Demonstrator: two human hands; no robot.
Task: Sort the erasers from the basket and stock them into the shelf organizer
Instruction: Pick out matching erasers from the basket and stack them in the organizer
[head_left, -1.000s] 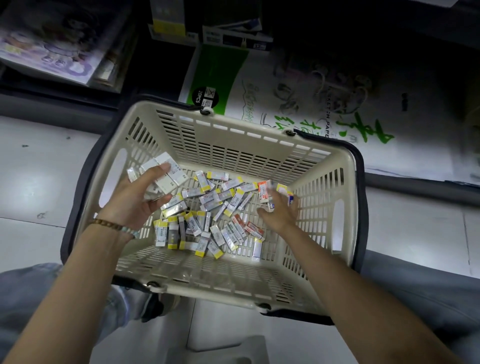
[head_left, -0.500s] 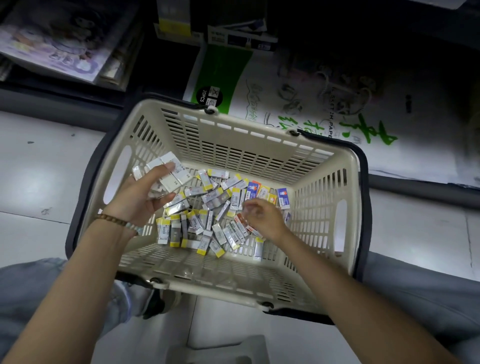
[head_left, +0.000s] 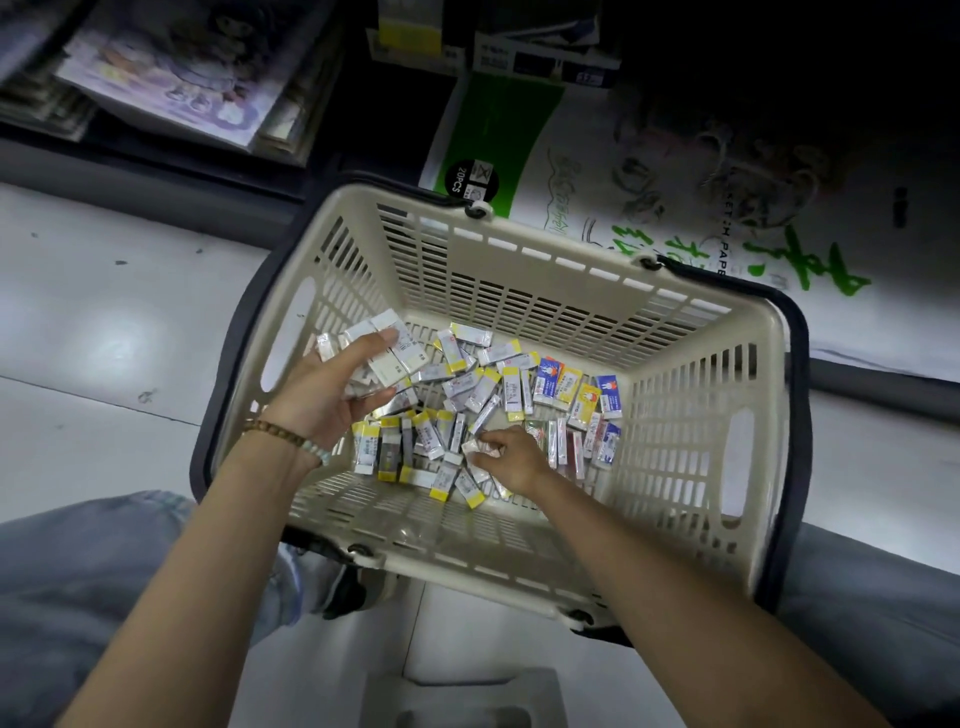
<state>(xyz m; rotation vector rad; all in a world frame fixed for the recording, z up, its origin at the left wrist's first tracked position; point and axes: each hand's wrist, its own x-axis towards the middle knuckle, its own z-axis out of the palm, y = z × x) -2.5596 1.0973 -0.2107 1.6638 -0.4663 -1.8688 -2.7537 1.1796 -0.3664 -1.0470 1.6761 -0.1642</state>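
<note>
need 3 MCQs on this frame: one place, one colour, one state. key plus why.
1. Where is the right hand? A) on the floor B) low in the basket, among loose erasers C) on a shelf
2. Basket wall colour? A) red B) blue C) beige
3. Left hand? A) grips a stack of white erasers B) flat, empty C) holds the basket handle
Key: B, its fingers pinch an eraser on the basket bottom; C, pale beige lattice; A, it curls round the stack.
</note>
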